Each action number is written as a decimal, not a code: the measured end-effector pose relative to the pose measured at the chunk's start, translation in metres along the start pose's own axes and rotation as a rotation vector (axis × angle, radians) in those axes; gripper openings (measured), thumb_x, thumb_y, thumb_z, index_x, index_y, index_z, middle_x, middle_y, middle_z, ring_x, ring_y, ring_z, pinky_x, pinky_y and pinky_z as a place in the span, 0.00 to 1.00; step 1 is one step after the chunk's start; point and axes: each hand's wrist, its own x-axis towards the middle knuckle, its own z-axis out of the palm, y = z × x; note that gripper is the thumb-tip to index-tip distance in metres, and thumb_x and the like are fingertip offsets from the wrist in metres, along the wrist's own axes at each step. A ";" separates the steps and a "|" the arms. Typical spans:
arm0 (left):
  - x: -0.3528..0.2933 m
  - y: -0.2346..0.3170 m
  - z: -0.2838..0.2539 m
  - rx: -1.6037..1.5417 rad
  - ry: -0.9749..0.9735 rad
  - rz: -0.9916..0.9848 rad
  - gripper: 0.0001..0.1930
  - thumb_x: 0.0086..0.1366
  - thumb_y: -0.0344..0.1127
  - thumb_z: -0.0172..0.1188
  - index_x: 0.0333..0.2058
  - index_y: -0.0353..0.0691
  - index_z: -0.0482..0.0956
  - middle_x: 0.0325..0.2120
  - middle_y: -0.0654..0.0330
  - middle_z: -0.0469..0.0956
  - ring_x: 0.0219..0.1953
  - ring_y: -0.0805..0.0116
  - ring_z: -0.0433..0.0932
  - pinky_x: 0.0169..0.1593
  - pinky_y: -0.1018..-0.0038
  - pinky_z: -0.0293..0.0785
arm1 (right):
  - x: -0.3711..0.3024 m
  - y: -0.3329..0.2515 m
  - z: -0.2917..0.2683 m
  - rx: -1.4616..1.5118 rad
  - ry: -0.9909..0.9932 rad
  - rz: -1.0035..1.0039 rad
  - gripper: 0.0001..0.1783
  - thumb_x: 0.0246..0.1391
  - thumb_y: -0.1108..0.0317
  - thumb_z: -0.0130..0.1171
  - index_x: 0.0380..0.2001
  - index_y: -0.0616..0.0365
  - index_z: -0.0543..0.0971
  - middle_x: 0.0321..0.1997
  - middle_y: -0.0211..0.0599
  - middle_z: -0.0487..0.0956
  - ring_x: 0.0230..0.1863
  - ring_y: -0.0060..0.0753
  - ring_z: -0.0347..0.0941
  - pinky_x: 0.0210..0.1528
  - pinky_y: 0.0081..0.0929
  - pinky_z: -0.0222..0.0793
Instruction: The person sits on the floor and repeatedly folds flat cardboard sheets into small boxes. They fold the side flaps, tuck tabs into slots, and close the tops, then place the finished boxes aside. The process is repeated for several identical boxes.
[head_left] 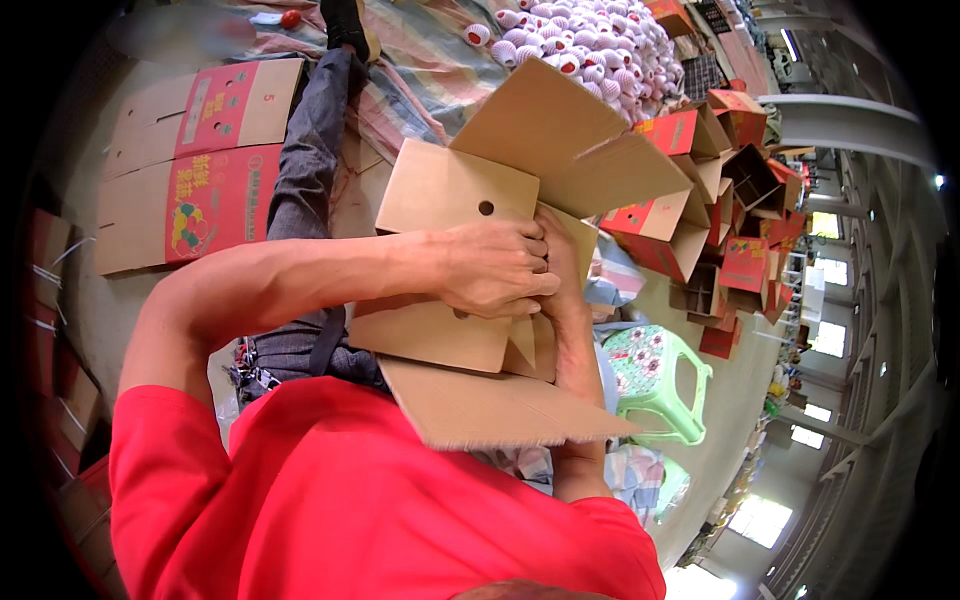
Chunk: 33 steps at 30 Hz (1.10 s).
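A brown cardboard box (455, 185) lies on its side in front of me, its large outer flaps (500, 405) spread apart. Two inner panels with round holes lie under my forearm. My left hand (495, 265) reaches across from the left, its fingers curled in a fist-like grip at the panels' edge. Against its fingertips, my right hand (562, 255) comes up from below between the flaps. Its fingers are bent at the same cardboard edge and partly hidden behind the left hand.
Flattened red-and-brown cartons (220, 165) lie at left, beside a person's outstretched leg (305, 150). Fruit in white foam nets (590, 45) is heaped on a striped sheet (425, 60). Open red cartons (745, 260) pile up at right, near a green stool (655, 385).
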 end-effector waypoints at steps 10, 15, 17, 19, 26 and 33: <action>-0.023 0.008 0.003 -0.048 -0.191 -0.015 0.12 0.62 0.39 0.63 0.42 0.40 0.81 0.43 0.57 0.76 0.52 0.56 0.75 0.58 0.59 0.73 | -0.052 0.048 -0.047 -0.226 0.682 0.094 0.08 0.72 0.71 0.56 0.49 0.63 0.77 0.47 0.42 0.87 0.41 0.32 0.84 0.50 0.29 0.78; -0.018 0.003 0.029 -0.024 -0.181 -0.038 0.11 0.62 0.39 0.63 0.41 0.41 0.83 0.43 0.57 0.77 0.53 0.56 0.76 0.59 0.60 0.74 | -0.084 0.085 -0.065 0.183 0.237 0.517 0.25 0.79 0.51 0.47 0.62 0.61 0.73 0.47 0.42 0.84 0.45 0.29 0.80 0.48 0.31 0.78; -0.019 0.003 0.034 -0.009 -0.206 -0.071 0.11 0.63 0.38 0.63 0.41 0.41 0.83 0.43 0.57 0.77 0.54 0.56 0.76 0.60 0.60 0.74 | -0.086 0.068 -0.070 0.383 0.020 0.693 0.34 0.78 0.44 0.44 0.71 0.60 0.67 0.52 0.40 0.82 0.49 0.31 0.80 0.52 0.32 0.78; -0.020 0.003 0.037 0.007 -0.233 -0.095 0.11 0.63 0.38 0.62 0.41 0.41 0.83 0.43 0.57 0.77 0.55 0.56 0.76 0.59 0.60 0.74 | -0.096 0.063 -0.069 0.502 -0.050 0.700 0.37 0.77 0.39 0.43 0.72 0.59 0.66 0.57 0.37 0.81 0.51 0.33 0.81 0.56 0.33 0.76; -0.021 0.004 0.033 -0.021 -0.207 -0.085 0.08 0.63 0.36 0.62 0.38 0.39 0.84 0.41 0.56 0.78 0.53 0.55 0.77 0.58 0.59 0.75 | -0.078 0.049 -0.014 0.410 0.148 0.544 0.40 0.65 0.67 0.64 0.76 0.58 0.60 0.67 0.38 0.73 0.66 0.32 0.69 0.65 0.32 0.69; -0.027 0.000 0.043 -0.132 -0.181 -0.170 0.09 0.63 0.36 0.63 0.39 0.38 0.80 0.41 0.51 0.79 0.49 0.49 0.79 0.54 0.55 0.76 | -0.081 0.034 0.003 0.858 0.195 0.556 0.39 0.61 0.72 0.66 0.73 0.58 0.62 0.65 0.39 0.74 0.66 0.33 0.70 0.66 0.33 0.69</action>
